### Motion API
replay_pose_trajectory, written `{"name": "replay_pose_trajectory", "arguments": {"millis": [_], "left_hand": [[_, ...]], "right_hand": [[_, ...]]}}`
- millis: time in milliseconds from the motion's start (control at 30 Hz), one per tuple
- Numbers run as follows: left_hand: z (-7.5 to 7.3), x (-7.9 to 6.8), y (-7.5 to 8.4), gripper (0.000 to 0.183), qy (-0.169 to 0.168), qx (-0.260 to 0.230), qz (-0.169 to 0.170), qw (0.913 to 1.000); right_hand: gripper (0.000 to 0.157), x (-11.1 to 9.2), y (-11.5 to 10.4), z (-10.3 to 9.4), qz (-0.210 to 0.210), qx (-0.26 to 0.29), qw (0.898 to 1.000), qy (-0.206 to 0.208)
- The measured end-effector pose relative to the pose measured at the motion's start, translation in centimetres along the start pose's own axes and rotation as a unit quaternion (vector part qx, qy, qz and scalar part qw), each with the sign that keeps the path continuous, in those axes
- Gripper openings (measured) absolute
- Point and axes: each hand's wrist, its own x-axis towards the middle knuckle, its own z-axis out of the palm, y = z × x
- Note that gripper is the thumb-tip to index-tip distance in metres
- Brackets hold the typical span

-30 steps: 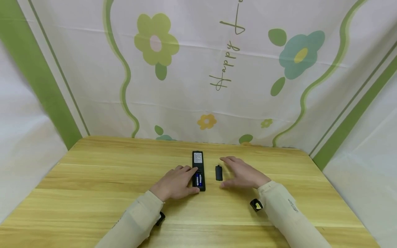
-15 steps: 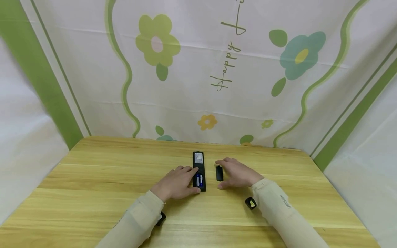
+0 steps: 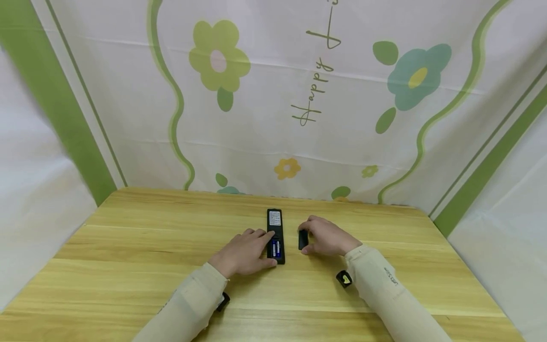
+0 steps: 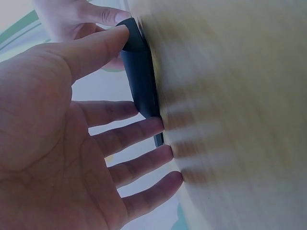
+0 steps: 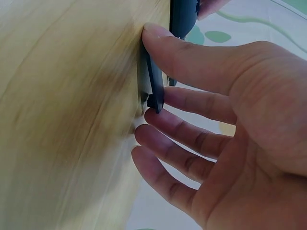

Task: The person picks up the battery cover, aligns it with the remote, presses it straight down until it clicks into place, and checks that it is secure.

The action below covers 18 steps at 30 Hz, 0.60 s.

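Note:
A black remote control (image 3: pixel 276 223) lies back side up on the table, its battery bay uncovered with two blue batteries (image 3: pixel 276 249) in it. My left hand (image 3: pixel 244 251) rests at its left side. In the left wrist view its thumb touches one end of the remote (image 4: pixel 140 79), and the index finger touches the side; the fingers are nearly straight. Right of the remote, my right hand (image 3: pixel 328 237) pinches the small black battery cover (image 3: pixel 303 240) by its ends. In the right wrist view the cover (image 5: pixel 154 79) sits tilted between thumb and fingertips, close to the wood.
The wooden table (image 3: pixel 171 228) extends round both hands. Behind it hangs a pale curtain (image 3: pixel 265 109) with printed flowers. Dark wrist devices, one on the right (image 3: pixel 344 279) and one on the left (image 3: pixel 223 301), sit below the sleeves.
My right hand has moved left and closed its thumb and fingers on the battery cover, which it only hovered around before. The left hand has stayed at the remote.

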Motion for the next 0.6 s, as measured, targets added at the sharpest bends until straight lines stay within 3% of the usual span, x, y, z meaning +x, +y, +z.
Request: {"name": "replay_pose_trajectory", "arguments": {"millis": [600], "left_hand": [[0.15,0.08,-0.12,0.074,0.002,0.000,-0.002,1.0000]], "right_hand": [[0.054,-0.11,0.00,-0.03,0.005,0.021,1.000,0.018]]}}
